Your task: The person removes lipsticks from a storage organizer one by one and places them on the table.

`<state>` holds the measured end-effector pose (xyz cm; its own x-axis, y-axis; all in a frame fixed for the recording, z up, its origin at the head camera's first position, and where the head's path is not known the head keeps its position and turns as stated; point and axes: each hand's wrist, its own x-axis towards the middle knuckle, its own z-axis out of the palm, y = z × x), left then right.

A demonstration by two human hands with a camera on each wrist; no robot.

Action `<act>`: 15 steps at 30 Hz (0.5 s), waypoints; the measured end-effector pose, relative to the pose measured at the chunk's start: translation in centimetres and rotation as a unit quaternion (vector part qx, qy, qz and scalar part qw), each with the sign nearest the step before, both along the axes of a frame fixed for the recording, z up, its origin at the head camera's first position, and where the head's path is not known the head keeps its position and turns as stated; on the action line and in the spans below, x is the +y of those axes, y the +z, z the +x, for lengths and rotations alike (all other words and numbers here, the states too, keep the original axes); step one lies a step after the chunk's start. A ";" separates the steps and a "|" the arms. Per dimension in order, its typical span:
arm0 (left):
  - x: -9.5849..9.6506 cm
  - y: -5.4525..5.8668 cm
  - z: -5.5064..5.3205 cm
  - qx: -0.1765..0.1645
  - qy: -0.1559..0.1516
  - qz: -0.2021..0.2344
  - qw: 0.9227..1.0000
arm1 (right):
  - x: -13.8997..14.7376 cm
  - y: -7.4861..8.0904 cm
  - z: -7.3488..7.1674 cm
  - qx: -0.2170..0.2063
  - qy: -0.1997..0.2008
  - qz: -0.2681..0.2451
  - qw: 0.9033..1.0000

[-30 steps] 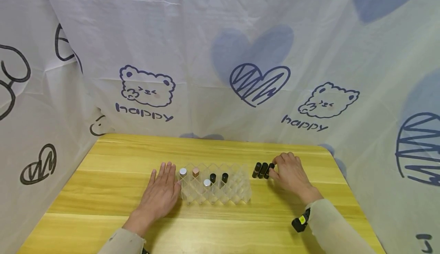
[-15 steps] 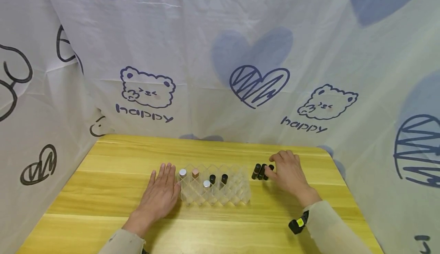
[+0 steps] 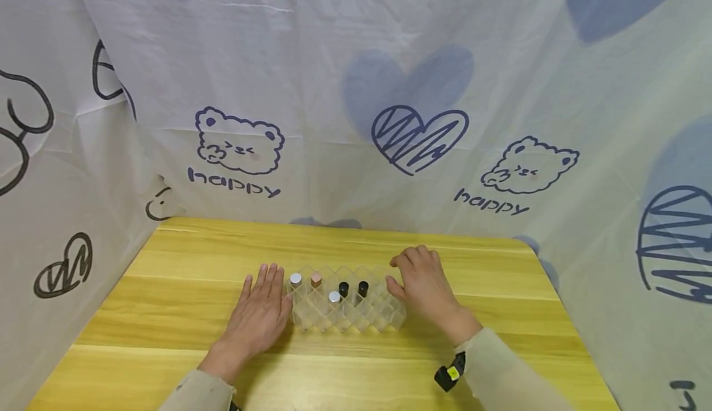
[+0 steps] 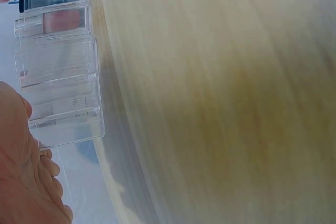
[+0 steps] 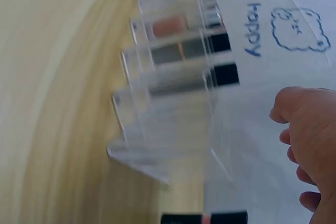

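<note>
A clear lipstick holder (image 3: pixel 350 321) with diamond-shaped compartments stands on the table. Lipstick tubes stand upright in it: two with black caps (image 3: pixel 363 288), two with white or silvery caps (image 3: pixel 334 297) and one pinkish-brown one (image 3: pixel 316 280). My left hand (image 3: pixel 258 312) lies against its left end, fingers straight and together. Over the right end hovers my right hand (image 3: pixel 425 290), thumb and forefinger apart with nothing seen between them. In the right wrist view a black lipstick tube (image 5: pixel 181 220) stands just beyond the holder; my right hand hides it in the head view.
The wooden table (image 3: pixel 334 380) reaches back to a hanging white cloth (image 3: pixel 334 182) printed with hearts and bears. More of this cloth hangs along the left and right sides. A black strap device (image 3: pixel 447 377) is on my right wrist.
My right hand has moved left from the black tubes beside the holder to over its right end, now covering those tubes. My left hand and the holder stay put.
</note>
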<state>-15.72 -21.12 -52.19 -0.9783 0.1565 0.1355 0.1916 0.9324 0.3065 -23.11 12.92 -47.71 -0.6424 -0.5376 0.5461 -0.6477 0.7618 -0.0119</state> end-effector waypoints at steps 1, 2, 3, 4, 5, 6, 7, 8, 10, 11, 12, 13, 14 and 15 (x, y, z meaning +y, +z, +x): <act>0.0 0.0 0.0 0.000 0.000 0.000 1.000 | -0.4 -0.1 0.1 0.007 0.009 0.004 1.000; 0.0 0.0 0.0 0.000 0.000 0.000 1.000 | -0.8 -0.2 0.2 0.012 0.016 0.008 1.000; 0.0 0.0 0.0 0.000 0.000 0.000 1.000 | -1.1 -0.4 0.2 0.017 0.022 0.012 1.000; 0.0 0.0 0.0 0.001 -0.001 0.000 1.000 | -1.4 -0.5 0.3 0.019 0.027 0.016 0.999; -0.1 0.1 0.0 0.001 -0.001 -0.001 1.000 | -1.7 -0.6 0.4 0.018 0.029 0.020 0.999; -0.1 0.1 0.0 0.002 -0.001 -0.001 1.000 | -2.0 -0.7 0.5 0.018 0.032 0.023 0.999; -0.1 0.1 0.0 0.002 -0.002 -0.001 1.000 | -2.2 -0.7 0.6 0.014 0.034 0.026 0.999; -0.1 0.1 0.0 0.002 -0.002 -0.001 1.000 | -2.5 -0.8 0.6 0.010 0.035 0.031 0.999; -0.1 0.1 0.0 0.001 -0.002 0.000 1.000 | -2.8 -0.9 0.8 -0.003 0.037 0.039 0.999; -0.1 0.1 0.0 0.000 -0.002 0.001 1.000 | -3.0 -0.9 0.9 -0.012 0.037 0.043 0.998; -0.1 0.1 0.0 0.000 -0.002 0.001 1.000 | -3.1 -0.9 0.9 -0.021 0.038 0.045 0.998; -0.1 0.0 0.0 0.000 -0.002 0.001 1.000 | -3.2 -0.9 1.0 -0.028 0.038 0.049 0.998; -0.1 0.0 0.0 0.001 -0.001 0.000 1.000 | -3.3 -1.0 1.1 -0.036 0.038 0.052 0.997; -0.1 0.0 0.0 0.002 -0.001 0.000 1.000 | -3.4 -1.0 1.1 -0.043 0.037 0.054 0.997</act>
